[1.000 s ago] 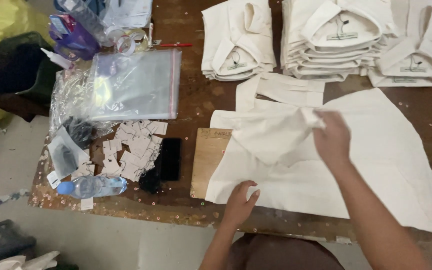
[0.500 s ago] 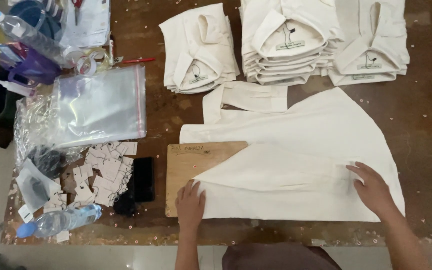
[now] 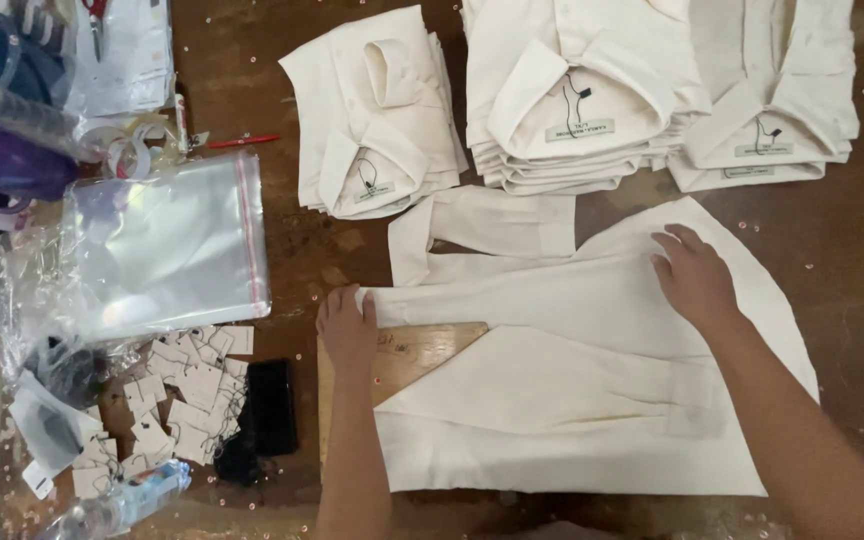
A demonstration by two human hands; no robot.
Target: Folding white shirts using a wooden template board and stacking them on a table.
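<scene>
A cream shirt (image 3: 592, 400) lies face down on the brown table, partly folded, with a sleeve laid across its back. Under it sits a wooden folding board (image 3: 417, 355), one corner showing. My left hand (image 3: 349, 328) presses flat on the shirt's left edge above the board. My right hand (image 3: 694, 278) rests flat, fingers spread, on the upper right of the shirt. Neither hand grips anything.
Three stacks of folded cream shirts (image 3: 577, 95) with tags line the far edge. To the left lie clear plastic bags (image 3: 167, 245), several paper tags (image 3: 177, 395), a black object (image 3: 272, 408), a plastic bottle (image 3: 122, 505), a red pen (image 3: 242, 141) and scissors (image 3: 95, 15).
The right hand laid the sleeve down and slid up to the shirt's upper right. The left hand moved up from the board's lower edge to the shirt's left edge.
</scene>
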